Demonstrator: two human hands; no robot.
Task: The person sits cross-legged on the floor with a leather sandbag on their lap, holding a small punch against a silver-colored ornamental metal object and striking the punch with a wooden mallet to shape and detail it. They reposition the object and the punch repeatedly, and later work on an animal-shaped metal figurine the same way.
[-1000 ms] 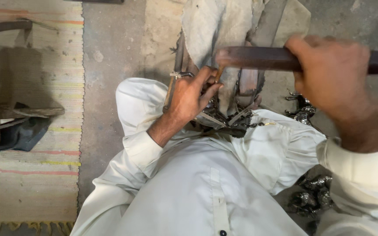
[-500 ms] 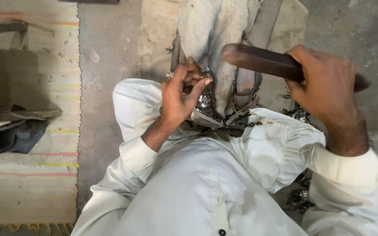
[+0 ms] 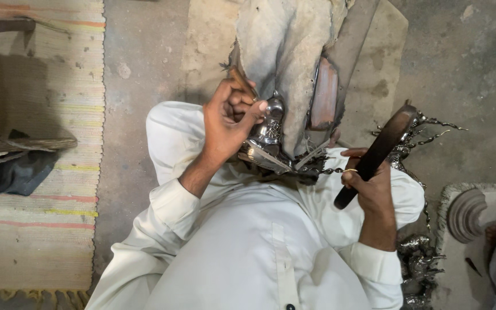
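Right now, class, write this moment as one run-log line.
left hand: shut on thin tool, tip at shiny metal piece | right hand: shut on dark wooden mallet, off the piece | seated on floor

Floor-level metal workshop, bare concrete floor [image 3: 144,69], woven mat [image 3: 35,229], silvery castings [image 3: 420,264]

dark brown wooden mallet [image 3: 380,152] | shiny silver metal piece [image 3: 268,135] | striped rug [image 3: 35,143], perhaps cream

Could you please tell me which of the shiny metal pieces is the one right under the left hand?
The silver piece on the lap, touched by the left hand. The other metal pieces lie on the floor to the right, untouched, below the right hand.
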